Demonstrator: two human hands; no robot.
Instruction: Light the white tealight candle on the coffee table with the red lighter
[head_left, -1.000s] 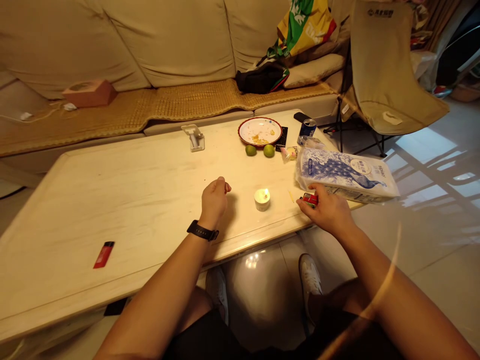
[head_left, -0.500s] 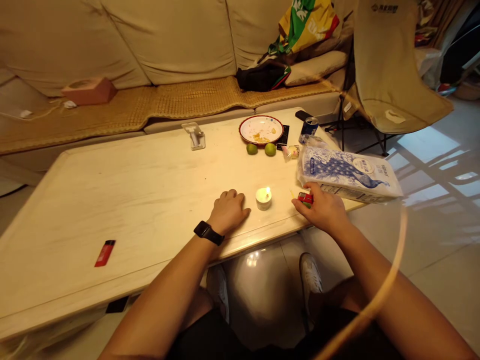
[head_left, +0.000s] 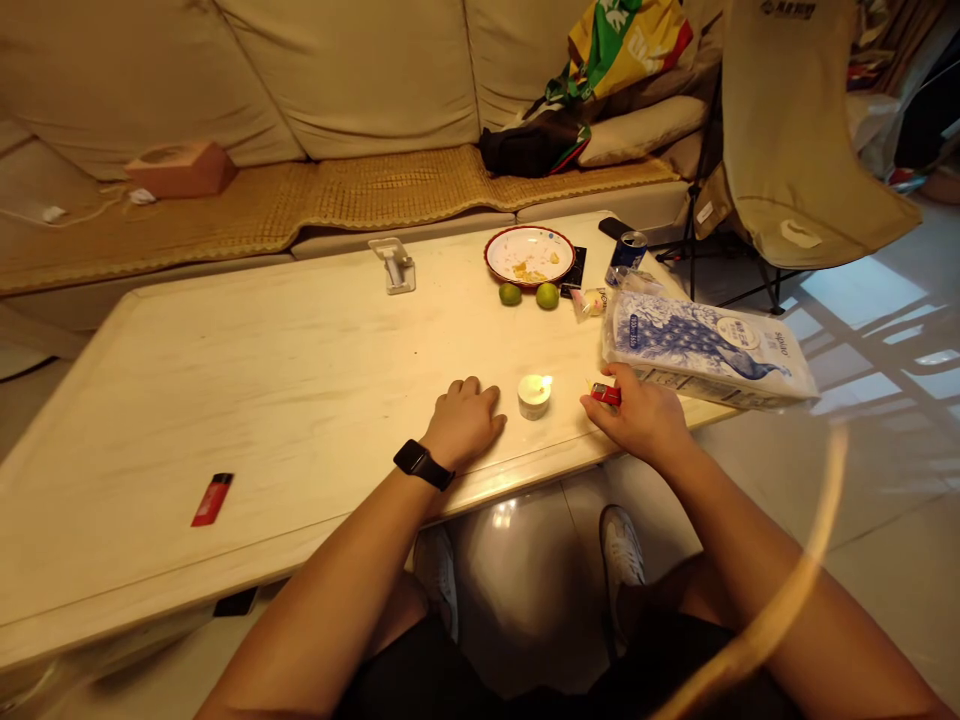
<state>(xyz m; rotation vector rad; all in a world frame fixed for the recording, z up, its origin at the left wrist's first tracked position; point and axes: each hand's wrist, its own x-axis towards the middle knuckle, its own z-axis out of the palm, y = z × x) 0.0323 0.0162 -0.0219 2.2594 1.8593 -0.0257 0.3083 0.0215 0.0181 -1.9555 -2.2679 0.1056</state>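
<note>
A small white tealight candle stands lit on the pale coffee table, its flame leaning to the right. To its right, my right hand grips a red lighter between thumb and fingers, the lighter's metal end pointing left toward the candle. A small yellowish flame seems to show at that end. My left hand, with a black watch on the wrist, rests on the tabletop left of the candle, fingers spread and holding nothing. Another red lighter with a dark end lies far to the left.
Behind my right hand lies a pack of tissues. Farther back are a plate with food scraps, two limes, a can and a folding stand. A sofa and a folding chair stand beyond.
The candle flame leans further to the right than before. The lighter in my right hand has turned slightly and sits a little nearer the candle. The whole view has shifted a little.
</note>
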